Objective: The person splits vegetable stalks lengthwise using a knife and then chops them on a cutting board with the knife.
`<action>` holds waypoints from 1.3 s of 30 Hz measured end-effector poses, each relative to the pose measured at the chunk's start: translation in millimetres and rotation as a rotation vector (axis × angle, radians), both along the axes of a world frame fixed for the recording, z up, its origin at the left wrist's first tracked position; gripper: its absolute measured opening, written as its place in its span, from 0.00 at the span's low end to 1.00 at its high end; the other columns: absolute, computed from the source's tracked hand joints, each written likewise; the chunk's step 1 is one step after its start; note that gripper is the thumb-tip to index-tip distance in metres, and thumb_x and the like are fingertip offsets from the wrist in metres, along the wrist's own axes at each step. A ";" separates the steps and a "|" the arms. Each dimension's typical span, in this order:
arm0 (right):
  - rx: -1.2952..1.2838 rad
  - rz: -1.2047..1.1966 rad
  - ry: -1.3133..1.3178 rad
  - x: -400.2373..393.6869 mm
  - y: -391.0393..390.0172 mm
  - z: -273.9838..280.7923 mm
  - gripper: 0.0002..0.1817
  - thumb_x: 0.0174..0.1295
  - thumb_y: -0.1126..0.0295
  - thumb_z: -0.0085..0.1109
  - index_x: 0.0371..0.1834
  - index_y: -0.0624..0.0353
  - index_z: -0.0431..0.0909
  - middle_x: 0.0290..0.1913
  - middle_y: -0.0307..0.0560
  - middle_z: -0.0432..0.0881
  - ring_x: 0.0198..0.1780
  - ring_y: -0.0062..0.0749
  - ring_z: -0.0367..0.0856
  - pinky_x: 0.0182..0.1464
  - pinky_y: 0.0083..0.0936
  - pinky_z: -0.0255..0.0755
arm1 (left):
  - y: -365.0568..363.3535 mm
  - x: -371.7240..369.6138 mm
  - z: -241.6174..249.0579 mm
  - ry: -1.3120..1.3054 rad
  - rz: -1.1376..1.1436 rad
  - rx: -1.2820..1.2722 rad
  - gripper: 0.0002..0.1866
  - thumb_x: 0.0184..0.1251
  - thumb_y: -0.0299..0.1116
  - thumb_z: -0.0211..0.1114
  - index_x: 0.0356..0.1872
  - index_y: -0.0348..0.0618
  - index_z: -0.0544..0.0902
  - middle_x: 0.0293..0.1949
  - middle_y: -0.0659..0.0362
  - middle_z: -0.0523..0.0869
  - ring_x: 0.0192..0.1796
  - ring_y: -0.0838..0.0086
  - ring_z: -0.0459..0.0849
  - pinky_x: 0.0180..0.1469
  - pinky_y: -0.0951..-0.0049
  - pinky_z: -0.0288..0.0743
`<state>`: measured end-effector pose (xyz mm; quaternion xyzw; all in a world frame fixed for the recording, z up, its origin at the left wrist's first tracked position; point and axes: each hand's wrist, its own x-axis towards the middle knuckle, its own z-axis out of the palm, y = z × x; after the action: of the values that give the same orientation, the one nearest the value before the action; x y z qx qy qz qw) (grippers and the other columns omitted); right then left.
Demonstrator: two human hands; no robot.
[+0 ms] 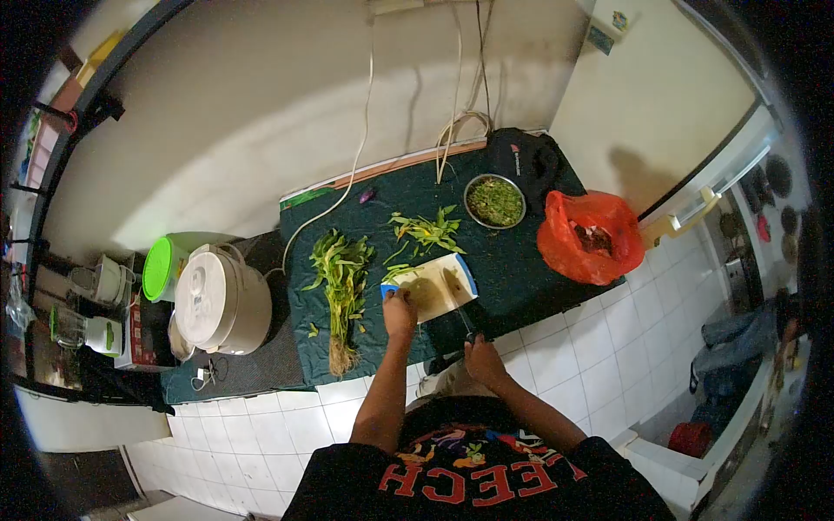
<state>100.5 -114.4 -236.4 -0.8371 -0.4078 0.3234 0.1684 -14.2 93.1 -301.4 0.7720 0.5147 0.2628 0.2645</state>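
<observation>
Where a dark green cloth (pixel 512 260) covers the table at centre: one white rectangular cutting board with blue ends (pixel 433 286), left hand (pixel 400 311) curled at its left edge, grasp unclear, right hand (pixel 483 356) clenched round a black-handled knife (pixel 470 333). Upon the cloth also: leafy green bunch with pale roots (pixel 337 295), left; round metal bowl of chopped greens (pixel 494 201) and red plastic bag (pixel 591 238), right. Room: beige wall (pixel 287 95), upper frame; white tiled floor (pixel 556 369), below.
</observation>
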 end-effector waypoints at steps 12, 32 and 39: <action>-0.127 0.080 0.029 2.0 -8.5 9.3 0.24 0.70 0.57 0.41 0.47 0.74 0.65 0.37 0.77 0.77 0.42 0.67 0.79 0.46 0.53 0.74 | 14.1 -0.2 24.6 0.156 0.046 0.129 0.06 0.57 0.28 0.60 0.33 0.38 0.82 0.35 0.47 0.82 0.42 0.51 0.81 0.45 0.55 0.75; 0.064 -0.036 -0.048 18.8 0.4 -14.9 0.25 0.71 0.54 0.40 0.46 0.74 0.67 0.34 0.72 0.79 0.39 0.66 0.80 0.43 0.55 0.73 | -15.8 32.2 6.0 0.131 -0.201 0.044 0.09 0.57 0.33 0.63 0.38 0.48 0.86 0.38 0.55 0.86 0.43 0.56 0.82 0.47 0.60 0.76; 0.038 -0.052 -0.059 13.4 7.6 -22.3 0.24 0.71 0.55 0.42 0.45 0.73 0.68 0.34 0.72 0.80 0.38 0.66 0.80 0.41 0.54 0.74 | -25.7 34.7 11.2 0.139 -0.256 0.141 0.09 0.58 0.34 0.61 0.37 0.49 0.88 0.39 0.55 0.86 0.43 0.55 0.80 0.48 0.60 0.75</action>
<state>113.9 -106.9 -258.6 -0.8531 -0.3969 0.2863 0.1806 20.5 67.4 -290.2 0.8643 0.4095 0.2083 0.2047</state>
